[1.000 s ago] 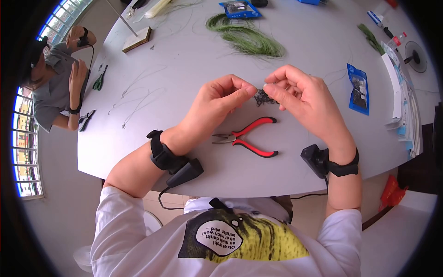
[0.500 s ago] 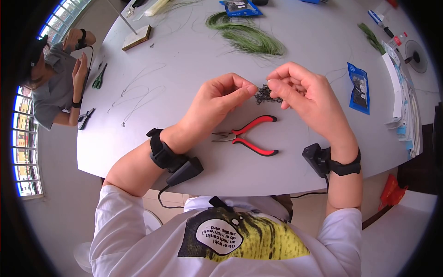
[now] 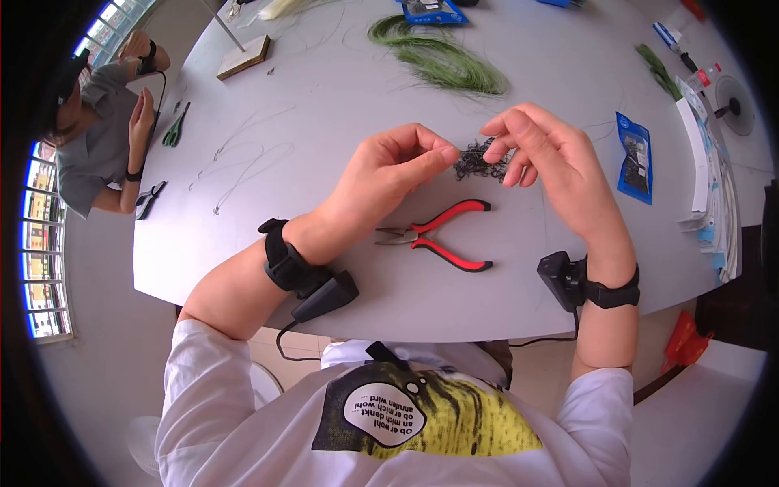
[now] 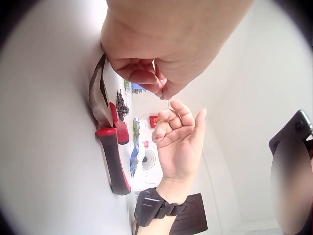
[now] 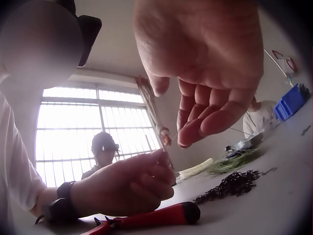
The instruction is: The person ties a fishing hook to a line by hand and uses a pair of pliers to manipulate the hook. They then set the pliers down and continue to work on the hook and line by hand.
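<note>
One curly black wiry pile (image 3: 472, 167) lies between the left hand (image 3: 388, 169), pinching something thin (image 4: 169, 104), and the loosely spread right hand (image 3: 561, 166).

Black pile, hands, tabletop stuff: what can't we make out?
Thin strand in the left hand: held end hidden by fingers, left wrist view.
Black pile: single pieces too small, part behind the right hand, head view.
Red pliers: cut off by bottom edge, right wrist view.
Far blue packet: cut off by top edge, head view.
</note>
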Available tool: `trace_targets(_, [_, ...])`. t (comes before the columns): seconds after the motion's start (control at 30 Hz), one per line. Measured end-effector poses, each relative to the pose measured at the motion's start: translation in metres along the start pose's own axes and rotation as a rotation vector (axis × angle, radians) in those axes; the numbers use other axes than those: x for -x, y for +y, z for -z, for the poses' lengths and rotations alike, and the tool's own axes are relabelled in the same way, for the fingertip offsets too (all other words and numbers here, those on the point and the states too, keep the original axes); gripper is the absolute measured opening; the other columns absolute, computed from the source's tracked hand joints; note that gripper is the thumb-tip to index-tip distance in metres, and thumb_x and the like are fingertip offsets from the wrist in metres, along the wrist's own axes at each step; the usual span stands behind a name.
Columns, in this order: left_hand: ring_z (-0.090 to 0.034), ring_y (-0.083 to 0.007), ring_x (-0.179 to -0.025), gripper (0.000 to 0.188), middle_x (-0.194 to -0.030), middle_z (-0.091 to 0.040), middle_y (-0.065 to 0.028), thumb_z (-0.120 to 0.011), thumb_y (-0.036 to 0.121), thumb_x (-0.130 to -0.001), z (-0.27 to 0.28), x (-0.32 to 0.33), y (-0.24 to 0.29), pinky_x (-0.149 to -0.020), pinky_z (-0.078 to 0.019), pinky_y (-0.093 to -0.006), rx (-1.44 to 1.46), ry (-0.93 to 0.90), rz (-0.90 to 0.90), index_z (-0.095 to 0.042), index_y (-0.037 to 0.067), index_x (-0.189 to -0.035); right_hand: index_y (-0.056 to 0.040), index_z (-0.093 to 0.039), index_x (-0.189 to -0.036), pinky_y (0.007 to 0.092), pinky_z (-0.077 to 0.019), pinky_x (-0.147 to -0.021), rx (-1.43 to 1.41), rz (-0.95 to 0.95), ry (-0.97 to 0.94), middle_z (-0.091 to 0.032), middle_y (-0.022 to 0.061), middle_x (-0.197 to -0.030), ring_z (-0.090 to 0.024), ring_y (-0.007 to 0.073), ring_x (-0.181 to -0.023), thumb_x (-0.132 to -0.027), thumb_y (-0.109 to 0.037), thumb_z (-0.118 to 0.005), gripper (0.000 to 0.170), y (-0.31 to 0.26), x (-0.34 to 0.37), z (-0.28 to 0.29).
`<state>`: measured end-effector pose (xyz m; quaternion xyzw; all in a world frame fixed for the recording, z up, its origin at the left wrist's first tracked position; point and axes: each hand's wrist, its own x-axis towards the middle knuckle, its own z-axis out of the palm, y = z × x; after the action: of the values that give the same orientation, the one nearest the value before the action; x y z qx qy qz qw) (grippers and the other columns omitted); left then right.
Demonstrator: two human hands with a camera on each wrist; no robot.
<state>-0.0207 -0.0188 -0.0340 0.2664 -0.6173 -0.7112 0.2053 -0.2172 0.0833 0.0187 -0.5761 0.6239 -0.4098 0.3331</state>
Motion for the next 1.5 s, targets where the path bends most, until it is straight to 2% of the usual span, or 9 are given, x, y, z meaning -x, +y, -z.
trace_targets(0.4, [-0.045, -0.0030, -0.072, 0.013, -0.085, -0.059, 0.0055, -0.063, 0.020, -0.095, 0.000, 0.000, 0.000, -0.064, -0.0360, -0.0200, -0.002, 0.001, 0.010, -0.063, 0.007, -0.097, -0.0013, -0.063, -0.104, 0.0196, -0.0430, -0.057, -0.090, -0.004, 0.007, -0.066, 0.0063, -0.084, -0.058, 0.0078, -0.063, -0.103, -0.048, -0.031, 0.057, 0.003, -0.001, 0.002])
trace_targets(0.5, [-0.045, -0.0031, -0.072, 0.014, -0.086, -0.059, 0.0055, -0.063, 0.020, -0.095, 0.000, 0.000, 0.001, -0.064, -0.0362, -0.0201, -0.013, 0.004, 0.013, -0.064, 0.007, -0.098, -0.0022, -0.063, -0.104, 0.0194, -0.0429, -0.058, -0.140, -0.018, -0.007, -0.065, 0.0050, -0.084, -0.057, 0.0068, -0.063, -0.103, -0.042, -0.040, 0.046, 0.003, -0.002, 0.002])
trace_targets(0.57, [-0.045, -0.0032, -0.072, 0.015, -0.086, -0.059, 0.0056, -0.062, 0.020, -0.095, 0.000, 0.000, 0.001, -0.065, -0.0363, -0.0204, -0.012, 0.011, -0.002, -0.064, 0.006, -0.099, -0.0009, -0.064, -0.096, 0.0226, -0.0449, -0.059, -0.114, -0.016, 0.008, -0.062, 0.0031, -0.075, -0.055, 0.0076, -0.062, -0.096, -0.033, -0.059, 0.032, 0.001, -0.002, -0.002])
trace_targets(0.67, [-0.045, -0.0034, -0.072, 0.016, -0.086, -0.058, 0.0054, -0.061, 0.021, -0.095, 0.000, 0.001, 0.003, -0.065, -0.0363, -0.0205, -0.015, 0.015, -0.003, -0.064, 0.006, -0.099, -0.0005, -0.064, -0.092, 0.0222, -0.0458, -0.060, 0.054, 0.041, -0.021, -0.060, 0.0001, -0.072, -0.054, 0.0064, -0.063, -0.093, -0.022, -0.064, 0.021, 0.008, -0.003, -0.002])
trace_targets(0.97, [-0.047, -0.0028, -0.073, 0.020, -0.084, -0.060, 0.0044, -0.063, 0.022, -0.094, 0.001, 0.000, 0.003, -0.065, -0.0393, -0.0191, 0.089, -0.005, -0.009, -0.068, 0.005, -0.102, -0.0023, -0.065, -0.098, 0.0195, -0.0459, -0.060, -0.287, -0.106, -0.082, -0.061, 0.0002, -0.074, -0.055, 0.0053, -0.063, -0.099, -0.031, -0.052, 0.031, 0.006, -0.006, 0.008])
trace_targets(1.1, [-0.047, -0.0029, -0.073, 0.020, -0.085, -0.060, 0.0042, -0.061, 0.021, -0.094, 0.000, 0.000, 0.003, -0.065, -0.0393, -0.0193, 0.118, -0.008, -0.005, -0.068, 0.004, -0.103, -0.0023, -0.065, -0.100, 0.0198, -0.0462, -0.060, -0.304, -0.128, -0.078, -0.062, 0.0009, -0.075, -0.056, 0.0060, -0.063, -0.100, -0.035, -0.048, 0.036, 0.007, -0.007, 0.007])
trace_targets(1.3, [-0.041, -0.0025, -0.068, 0.022, -0.077, -0.053, 0.0070, -0.062, 0.026, -0.096, -0.005, 0.002, 0.006, -0.062, -0.0333, -0.0185, 0.119, -0.017, -0.005, -0.066, 0.005, -0.103, -0.0041, -0.065, -0.098, 0.0176, -0.0428, -0.058, -0.154, -0.125, -0.101, -0.062, -0.0019, -0.077, -0.054, 0.0032, -0.064, -0.093, -0.021, -0.062, 0.017, 0.004, -0.005, -0.001])
trace_targets(1.37, [-0.041, -0.0024, -0.068, 0.022, -0.076, -0.053, 0.0070, -0.062, 0.026, -0.096, -0.005, 0.002, 0.005, -0.061, -0.0330, -0.0187, 0.132, -0.023, -0.021, -0.067, 0.006, -0.103, -0.0042, -0.065, -0.092, 0.0171, -0.0378, -0.056, -0.092, -0.019, -0.074, -0.055, -0.0064, -0.071, -0.046, 0.0008, -0.061, -0.088, -0.012, -0.068, 0.009, 0.008, -0.005, -0.003])
trace_targets(1.5, [-0.041, -0.0026, -0.067, 0.023, -0.075, -0.052, 0.0070, -0.062, 0.027, -0.096, -0.006, 0.001, 0.004, -0.060, -0.0328, -0.0189, 0.149, -0.029, -0.026, -0.068, 0.006, -0.102, -0.0035, -0.065, -0.087, 0.0179, -0.0327, -0.055, -0.010, -0.030, -0.053, -0.045, -0.0096, -0.063, -0.038, 0.0002, -0.058, -0.088, -0.010, -0.068, 0.007, 0.005, -0.004, -0.004])
